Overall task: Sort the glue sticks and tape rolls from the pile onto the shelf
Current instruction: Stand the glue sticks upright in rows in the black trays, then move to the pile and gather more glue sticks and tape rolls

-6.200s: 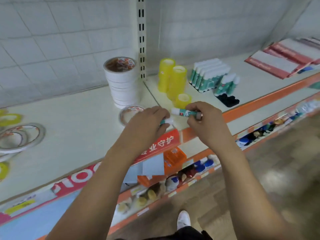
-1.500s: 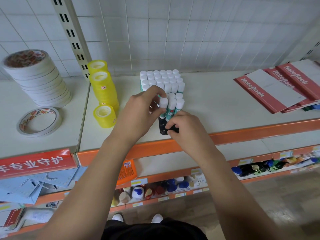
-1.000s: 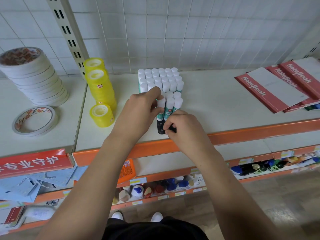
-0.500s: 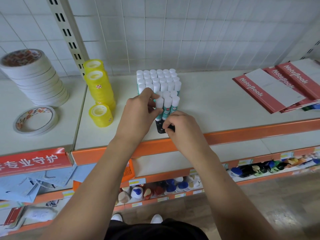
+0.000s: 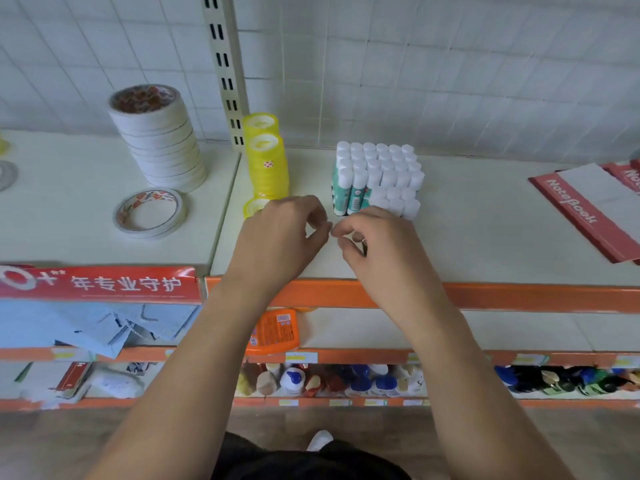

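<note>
White-capped glue sticks (image 5: 377,178) stand beyond both hands.

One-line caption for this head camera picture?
Both hands hover before a block of white-capped glue sticks on the white shelf.

I read the shelf (image 5: 467,244) top as smooth, matt cream board, its front lip glossy orange. The glue sticks (image 5: 377,174) look like smooth plastic with matt white caps and printed teal labels. The yellow tape rolls (image 5: 267,164) appear translucent and glossy; the white tape stack (image 5: 159,140) looks matt, papery. The notebooks (image 5: 585,209) show satin red covers.
</note>
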`<state>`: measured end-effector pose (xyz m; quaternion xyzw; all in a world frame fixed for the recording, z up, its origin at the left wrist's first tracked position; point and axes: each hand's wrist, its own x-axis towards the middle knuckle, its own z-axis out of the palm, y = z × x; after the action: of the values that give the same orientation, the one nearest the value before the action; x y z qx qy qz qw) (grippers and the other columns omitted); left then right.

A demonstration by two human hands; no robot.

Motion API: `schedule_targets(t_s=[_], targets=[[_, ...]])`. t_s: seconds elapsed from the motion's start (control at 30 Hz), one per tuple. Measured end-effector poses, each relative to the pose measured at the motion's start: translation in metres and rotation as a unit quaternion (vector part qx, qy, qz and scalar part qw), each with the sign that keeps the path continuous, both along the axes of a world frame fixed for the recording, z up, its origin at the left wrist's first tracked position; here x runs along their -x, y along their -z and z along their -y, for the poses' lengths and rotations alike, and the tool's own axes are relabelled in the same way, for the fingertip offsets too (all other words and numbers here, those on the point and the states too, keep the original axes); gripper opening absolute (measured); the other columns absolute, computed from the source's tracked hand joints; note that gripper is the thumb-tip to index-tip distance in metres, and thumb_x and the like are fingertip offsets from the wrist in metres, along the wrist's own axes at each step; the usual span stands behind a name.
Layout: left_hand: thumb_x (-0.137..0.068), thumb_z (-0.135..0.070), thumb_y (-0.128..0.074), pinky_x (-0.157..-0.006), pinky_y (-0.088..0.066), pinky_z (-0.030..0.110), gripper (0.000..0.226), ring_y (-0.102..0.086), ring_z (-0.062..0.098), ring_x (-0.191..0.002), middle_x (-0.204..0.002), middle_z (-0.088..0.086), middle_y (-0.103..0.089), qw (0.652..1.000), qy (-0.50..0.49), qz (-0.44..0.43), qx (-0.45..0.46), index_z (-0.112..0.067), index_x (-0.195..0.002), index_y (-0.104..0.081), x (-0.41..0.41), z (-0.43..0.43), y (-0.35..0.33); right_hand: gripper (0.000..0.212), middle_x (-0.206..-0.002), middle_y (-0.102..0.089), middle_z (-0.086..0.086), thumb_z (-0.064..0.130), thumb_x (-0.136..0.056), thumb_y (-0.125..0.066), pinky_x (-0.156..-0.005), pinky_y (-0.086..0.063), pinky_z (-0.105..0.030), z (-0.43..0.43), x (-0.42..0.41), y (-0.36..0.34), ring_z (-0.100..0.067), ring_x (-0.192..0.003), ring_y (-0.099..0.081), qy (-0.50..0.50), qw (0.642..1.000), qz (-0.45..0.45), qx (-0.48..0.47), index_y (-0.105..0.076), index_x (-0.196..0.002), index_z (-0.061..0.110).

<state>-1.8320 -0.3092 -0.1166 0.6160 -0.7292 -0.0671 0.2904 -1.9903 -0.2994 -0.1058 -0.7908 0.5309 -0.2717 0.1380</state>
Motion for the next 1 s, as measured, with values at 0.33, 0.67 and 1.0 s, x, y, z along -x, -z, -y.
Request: schedule_targets(t_s=[0.33,0.67,1.0], targets=[[-0.09,-0.035,-0.056,-0.07,-0.052,0.036,0.012,-0.062,0.015,-0.083,-0.085,-0.013,-0.065,0.985,-0.171,0.002,0.018,-0.026,-0.096,-0.061,-0.172,-0.058,-0.02,0.016,-0.102,-0.065,0.003,0.018,-0.091,-0.064,-0.082,-0.046,-0.028,-0.001,-0.175,-0.022,-0.015,-0.093,-0.059,-0.135,0.99,0.005,0.044,-0.07,-0.105,0.017],[-0.092,-0.034,-0.056,-0.068,-0.049,0.033,0.018,-0.059,0.015,-0.088,-0.095,-0.009,-0.065,0.967,-0.25,0.042,-0.012,-0.021,-0.104,-0.061,-0.369,-0.123,-0.011,0.023,-0.111,-0.065,0.001,0.025,-0.094,-0.062,-0.082,-0.047,-0.026,-0.022,-0.385,-0.014,-0.015,-0.101,-0.06,-0.213,0.977,-0.017,0.019,-0.067,-0.115,0.018],[-0.092,-0.035,-0.057,-0.065,-0.046,0.029,0.02,-0.059,0.015,-0.088,-0.099,-0.007,-0.064,0.97,-0.233,0.065,-0.026,-0.021,-0.105,-0.062,-0.475,-0.114,-0.009,0.023,-0.111,-0.066,0.0,0.028,-0.092,-0.063,-0.079,-0.048,-0.028,-0.025,-0.49,-0.007,-0.016,-0.1,-0.061,-0.203,0.979,-0.01,-0.005,-0.069,-0.113,0.019]])
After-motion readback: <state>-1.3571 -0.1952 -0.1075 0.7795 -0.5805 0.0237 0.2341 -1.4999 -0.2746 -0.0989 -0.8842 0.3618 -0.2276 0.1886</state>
